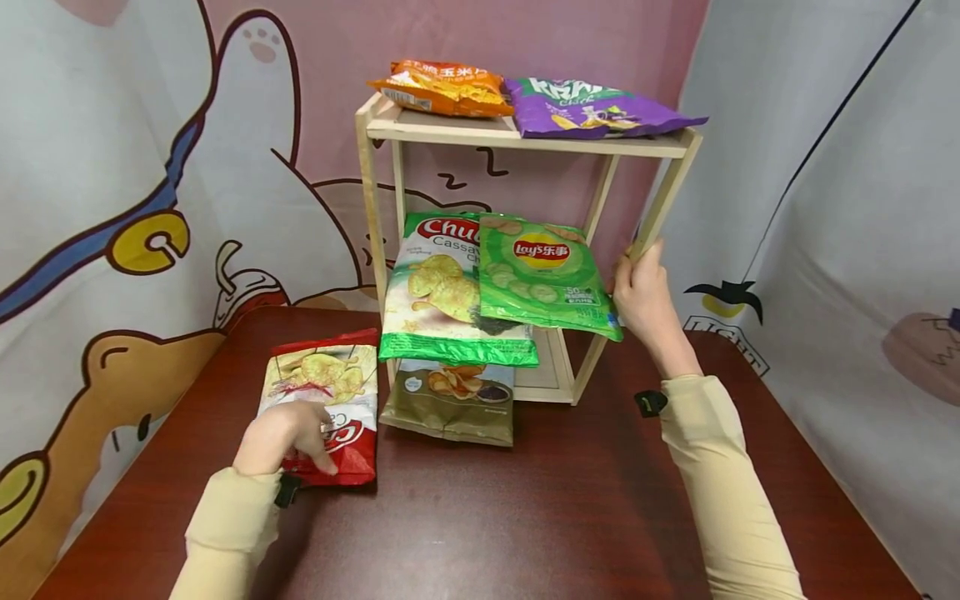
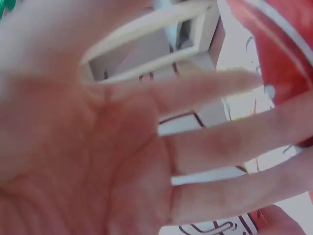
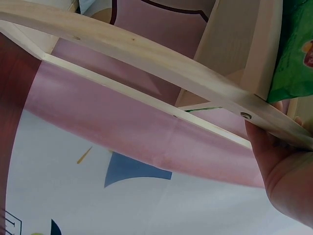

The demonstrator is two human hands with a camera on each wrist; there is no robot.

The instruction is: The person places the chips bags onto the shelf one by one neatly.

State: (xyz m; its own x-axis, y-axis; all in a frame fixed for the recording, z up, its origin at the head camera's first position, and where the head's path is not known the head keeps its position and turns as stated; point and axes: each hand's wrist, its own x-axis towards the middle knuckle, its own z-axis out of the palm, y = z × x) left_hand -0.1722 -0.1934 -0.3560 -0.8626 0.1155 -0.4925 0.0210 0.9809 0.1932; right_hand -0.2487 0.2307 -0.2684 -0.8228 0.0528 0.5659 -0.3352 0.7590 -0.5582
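Observation:
My left hand (image 1: 288, 437) is over the lower part of a red and white chip bag (image 1: 352, 458) lying on the table. In the left wrist view its fingers (image 2: 220, 127) stretch out, spread, across the bag. My right hand (image 1: 645, 292) grips the front right post of a wooden shelf rack (image 1: 671, 196), beside a green Lay's bag (image 1: 540, 292). The right wrist view shows the thumb side of that hand (image 3: 293, 186) against the wood. The Lay's bag overlaps a green and white chip bag (image 1: 431, 258) on the middle shelf.
On the top shelf lie an orange snack bag (image 1: 450, 87) and a purple one (image 1: 585, 108). An olive-brown chip bag (image 1: 450, 417) leans out from the bottom shelf onto the dark red table (image 1: 480, 533). Cartoon-printed cloth (image 1: 292, 225) hangs behind and at the sides.

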